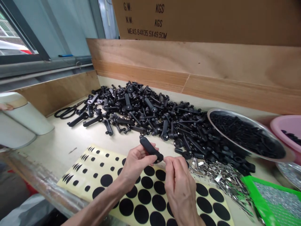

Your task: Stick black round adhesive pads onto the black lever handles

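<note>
My left hand [138, 164] grips a black plastic handle-shaped part [148, 147], long and rounded, with a small knob at its upper end. It is tilted, and my left thumb presses near its wider lower end. My right hand [180, 188] is closed in a pinch right beside that lower end. Whatever those fingertips hold, if anything, is too small or hidden to make out. Under both hands lies a pale yellow sticker sheet [80, 189] with black round stickers and smaller black shapes. Beyond them spreads a large pile of similar black parts [128, 102].
Right of my hands are loose small metal pieces [218, 177], a green tray [250, 188] of shiny bits, a steel bowl [213, 117] of black pieces and a pink basin [279, 124]. Black-handled scissors [66, 112] and pale cylindrical containers [35, 116] are left. Wooden boards [150, 70] wall the back.
</note>
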A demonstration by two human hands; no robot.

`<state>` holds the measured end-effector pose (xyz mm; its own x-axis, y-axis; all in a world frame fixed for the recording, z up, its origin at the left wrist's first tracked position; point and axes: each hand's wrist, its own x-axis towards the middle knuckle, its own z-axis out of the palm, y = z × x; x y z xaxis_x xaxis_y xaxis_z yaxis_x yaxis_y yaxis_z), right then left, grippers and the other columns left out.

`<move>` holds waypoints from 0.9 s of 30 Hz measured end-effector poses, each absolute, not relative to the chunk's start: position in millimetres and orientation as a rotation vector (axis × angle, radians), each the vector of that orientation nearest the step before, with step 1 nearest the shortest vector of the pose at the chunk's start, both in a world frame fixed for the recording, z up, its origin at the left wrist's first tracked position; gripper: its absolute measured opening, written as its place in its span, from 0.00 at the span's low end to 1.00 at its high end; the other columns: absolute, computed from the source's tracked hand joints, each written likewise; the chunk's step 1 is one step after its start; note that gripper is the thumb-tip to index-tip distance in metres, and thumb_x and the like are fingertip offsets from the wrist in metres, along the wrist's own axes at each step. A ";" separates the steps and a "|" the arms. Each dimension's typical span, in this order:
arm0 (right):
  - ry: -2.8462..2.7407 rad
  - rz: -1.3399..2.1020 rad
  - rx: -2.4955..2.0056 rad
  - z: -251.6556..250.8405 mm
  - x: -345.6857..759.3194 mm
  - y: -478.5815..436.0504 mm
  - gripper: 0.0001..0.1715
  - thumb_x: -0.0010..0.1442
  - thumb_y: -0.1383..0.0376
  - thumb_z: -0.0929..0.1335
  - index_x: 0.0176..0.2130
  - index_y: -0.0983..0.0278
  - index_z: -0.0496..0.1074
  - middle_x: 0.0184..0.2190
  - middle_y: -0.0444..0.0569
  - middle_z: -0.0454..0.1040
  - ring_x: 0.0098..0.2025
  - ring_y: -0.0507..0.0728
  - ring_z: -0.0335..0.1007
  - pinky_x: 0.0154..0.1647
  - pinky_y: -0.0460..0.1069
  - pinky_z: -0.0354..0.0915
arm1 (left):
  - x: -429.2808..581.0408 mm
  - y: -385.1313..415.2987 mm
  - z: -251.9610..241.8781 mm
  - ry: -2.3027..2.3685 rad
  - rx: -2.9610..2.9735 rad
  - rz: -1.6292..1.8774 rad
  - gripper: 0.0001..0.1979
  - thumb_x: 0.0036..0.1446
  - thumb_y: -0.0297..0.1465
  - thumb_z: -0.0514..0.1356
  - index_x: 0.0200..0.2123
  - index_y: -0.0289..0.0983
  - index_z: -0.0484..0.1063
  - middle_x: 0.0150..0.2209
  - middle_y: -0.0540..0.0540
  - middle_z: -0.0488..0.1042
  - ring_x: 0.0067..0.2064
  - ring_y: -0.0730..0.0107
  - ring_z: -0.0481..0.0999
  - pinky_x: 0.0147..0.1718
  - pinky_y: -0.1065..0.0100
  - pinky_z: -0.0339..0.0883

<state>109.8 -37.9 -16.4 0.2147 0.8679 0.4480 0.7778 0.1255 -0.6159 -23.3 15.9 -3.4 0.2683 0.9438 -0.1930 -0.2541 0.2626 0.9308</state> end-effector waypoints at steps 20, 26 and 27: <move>-1.348 0.713 -1.539 -15.6 126.6 -23.9 0.20 0.68 0.58 0.55 0.40 0.62 0.72 0.30 0.49 0.72 0.33 0.57 0.70 0.34 0.50 0.67 | -16.9 2.3 3.0 0.838 0.850 1.012 0.17 0.54 0.30 0.63 0.46 0.32 0.67 0.41 0.40 0.76 0.31 0.72 0.73 0.27 0.71 0.67; -1.339 0.982 -1.307 -14.5 105.2 -34.5 0.16 0.64 0.53 0.63 0.35 0.61 0.70 0.25 0.43 0.70 0.26 0.52 0.66 0.28 0.45 0.63 | -26.7 -1.3 -3.3 0.866 0.833 1.024 0.18 0.51 0.33 0.66 0.43 0.34 0.68 0.34 0.46 0.75 0.29 0.75 0.71 0.24 0.75 0.61; -1.382 0.984 -1.314 -17.2 103.7 -36.3 0.16 0.65 0.53 0.62 0.37 0.60 0.70 0.25 0.42 0.70 0.26 0.52 0.66 0.27 0.45 0.63 | -36.2 -2.7 0.2 0.920 0.860 1.004 0.17 0.50 0.34 0.66 0.42 0.34 0.69 0.33 0.47 0.75 0.28 0.76 0.70 0.22 0.76 0.59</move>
